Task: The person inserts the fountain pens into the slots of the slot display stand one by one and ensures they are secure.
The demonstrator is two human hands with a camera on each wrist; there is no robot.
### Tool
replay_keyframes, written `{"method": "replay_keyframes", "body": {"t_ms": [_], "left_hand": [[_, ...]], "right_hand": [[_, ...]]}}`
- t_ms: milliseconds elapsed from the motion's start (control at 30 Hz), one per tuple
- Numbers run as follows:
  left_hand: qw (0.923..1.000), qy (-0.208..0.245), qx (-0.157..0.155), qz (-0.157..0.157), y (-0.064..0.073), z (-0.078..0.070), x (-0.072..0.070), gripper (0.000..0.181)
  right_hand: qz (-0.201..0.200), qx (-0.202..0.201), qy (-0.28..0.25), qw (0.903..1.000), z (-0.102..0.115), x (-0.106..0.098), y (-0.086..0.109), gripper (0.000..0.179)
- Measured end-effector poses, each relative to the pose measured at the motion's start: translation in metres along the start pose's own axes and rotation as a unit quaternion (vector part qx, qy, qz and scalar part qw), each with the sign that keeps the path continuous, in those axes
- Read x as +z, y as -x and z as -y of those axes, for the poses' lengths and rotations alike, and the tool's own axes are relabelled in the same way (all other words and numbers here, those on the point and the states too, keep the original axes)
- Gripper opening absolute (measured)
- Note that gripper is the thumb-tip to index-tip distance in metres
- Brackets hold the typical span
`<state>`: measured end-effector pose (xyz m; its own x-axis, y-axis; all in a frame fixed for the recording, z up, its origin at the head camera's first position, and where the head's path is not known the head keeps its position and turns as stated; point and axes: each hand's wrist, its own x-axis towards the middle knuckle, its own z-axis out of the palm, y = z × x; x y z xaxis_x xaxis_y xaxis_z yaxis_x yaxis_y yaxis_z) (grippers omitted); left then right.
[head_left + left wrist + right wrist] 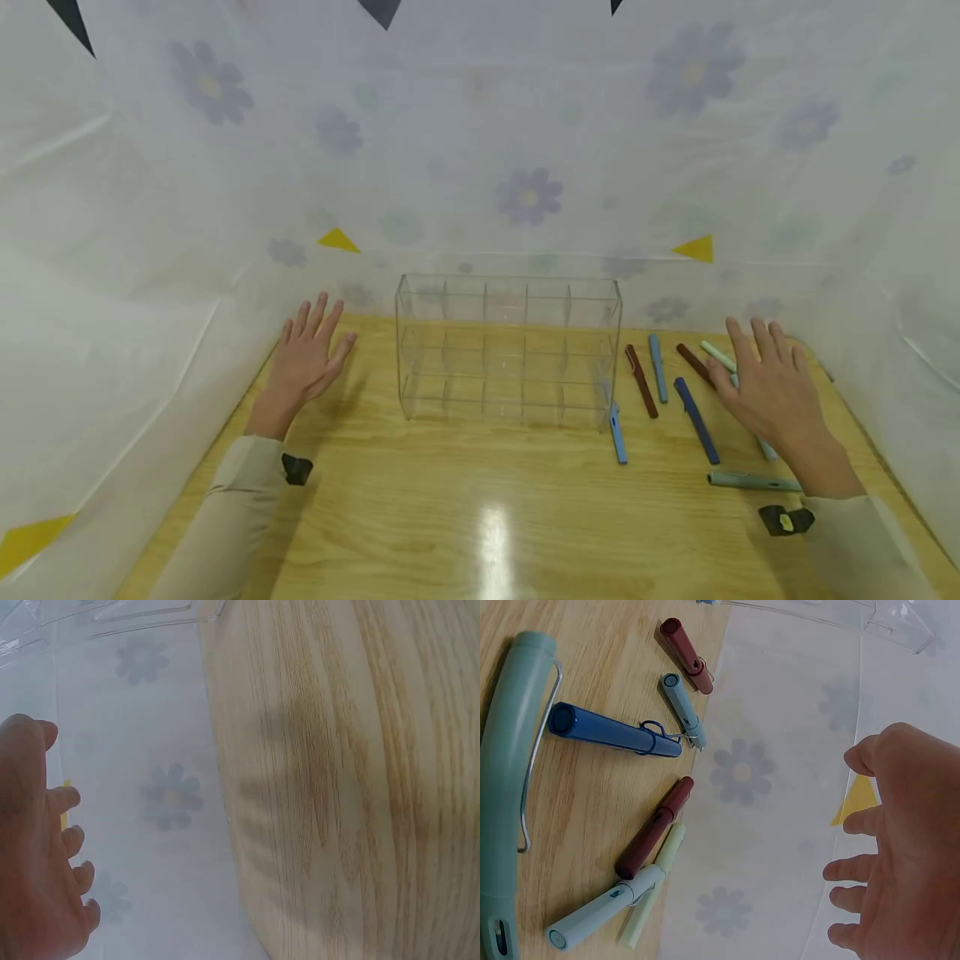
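Note:
My left hand [302,367] hovers with its fingers spread over the wooden table, left of a clear compartmented organizer [504,385]. It holds nothing. To the right, my right hand [776,396] is raised above several capped pens, palm down and fingers extended, also holding nothing. Beneath or near it lie a dark blue pen [697,421], a pale green pen [717,357], a dark red pen [694,363] and a grey-green pen [752,482]. The hand partly covers a light teal pen [600,911]. Another dark red pen [642,382] and a light blue pen [657,368] lie nearer the organizer.
A brighter blue pen [617,433] lies at the organizer's lower right corner. White flowered sheeting [450,150] encloses the table [405,517] at the back and both sides. Yellow triangles [696,248] mark the back sheet.

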<state>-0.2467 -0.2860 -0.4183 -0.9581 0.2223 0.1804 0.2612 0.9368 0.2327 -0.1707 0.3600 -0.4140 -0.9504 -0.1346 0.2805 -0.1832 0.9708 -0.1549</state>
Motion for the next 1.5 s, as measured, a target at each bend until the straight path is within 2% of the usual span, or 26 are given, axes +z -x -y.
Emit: {"method": "replay_keyframes", "body": {"t_ms": [233, 400, 633, 800, 900, 1000, 1067, 1300, 1500], "left_hand": [[0.9998, -0.006, 0.003, -0.017, 0.001, 0.0, 0.0, 0.075], [0.9995, 0.013, 0.005, -0.027, 0.004, -0.004, 0.002, 0.073], [0.9954, 0.082, -0.001, -0.049, 0.014, -0.011, 0.015, 0.068], [0.9862, 0.136, 0.001, -0.094, 0.02, -0.02, 0.025, 0.063], [0.973, 0.202, 0.001, -0.112, 0.023, -0.026, 0.032, 0.06], [0.9541, 0.276, 0.008, -0.115, 0.025, -0.034, 0.039, 0.057], [0.9421, 0.315, 0.018, -0.113, 0.027, -0.041, 0.044, 0.055], [0.8953, 0.438, 0.049, -0.066, 0.028, -0.064, 0.059, 0.053], [0.8568, 0.513, 0.049, -0.012, 0.032, -0.072, 0.072, 0.054]], "right_hand": [[-0.004, -0.001, -0.013, 0.9999, 0.003, -0.001, 0.0, 0.068], [-0.026, 0.005, -0.054, 0.9982, 0.012, 0.0, 0.004, 0.066], [-0.065, 0.008, -0.125, 0.99, 0.033, 0.014, 0.01, 0.061], [-0.066, 0.029, -0.19, 0.9791, 0.05, 0.024, 0.011, 0.058], [-0.071, 0.027, -0.234, 0.9694, 0.061, 0.03, 0.008, 0.054], [-0.083, 0.02, -0.269, 0.9594, 0.071, 0.037, 0.006, 0.049], [-0.076, 0.029, -0.295, 0.9519, 0.076, 0.042, 0.008, 0.048], [-0.041, 0.113, -0.362, 0.9244, 0.084, 0.054, 0.021, 0.049], [-0.016, 0.142, -0.422, 0.8952, 0.094, 0.063, 0.03, 0.053]]}}
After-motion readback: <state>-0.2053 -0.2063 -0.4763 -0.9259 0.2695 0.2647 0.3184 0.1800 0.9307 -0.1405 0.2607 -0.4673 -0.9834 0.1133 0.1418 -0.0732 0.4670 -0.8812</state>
